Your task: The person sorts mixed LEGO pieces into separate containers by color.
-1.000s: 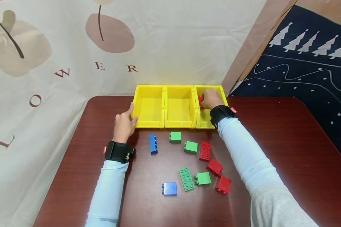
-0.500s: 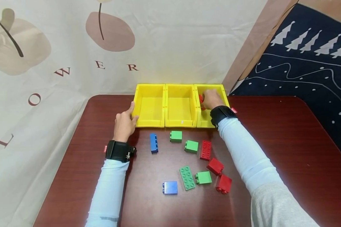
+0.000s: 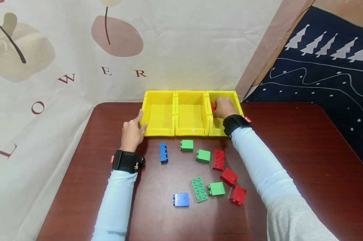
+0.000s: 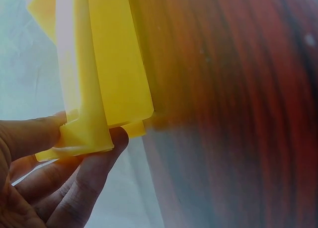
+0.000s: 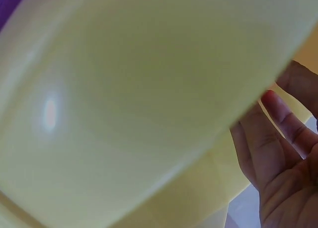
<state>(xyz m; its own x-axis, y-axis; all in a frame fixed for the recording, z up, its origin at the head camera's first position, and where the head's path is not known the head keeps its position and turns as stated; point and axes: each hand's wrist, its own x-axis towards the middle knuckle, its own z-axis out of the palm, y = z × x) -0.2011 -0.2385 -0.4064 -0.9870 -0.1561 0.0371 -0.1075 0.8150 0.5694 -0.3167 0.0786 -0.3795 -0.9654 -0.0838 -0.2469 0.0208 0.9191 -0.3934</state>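
Nothing has clearly moved: the left hand (image 3: 131,134) pinches the left yellow plastic bin (image 3: 159,132); the right hand (image 3: 225,107), grip unclear, is at a red plastic block (image 3: 213,106), likely light, stiff, best pinched by its sides.

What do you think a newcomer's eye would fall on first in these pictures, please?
Probably the row of three bright yellow bins at the far edge of the dark red table. The left hand grips the left bin at its edge, while the right hand reaches inside the right bin, beside something red. Next come three red blocks, four green blocks and two blue blocks, loose before the bins.
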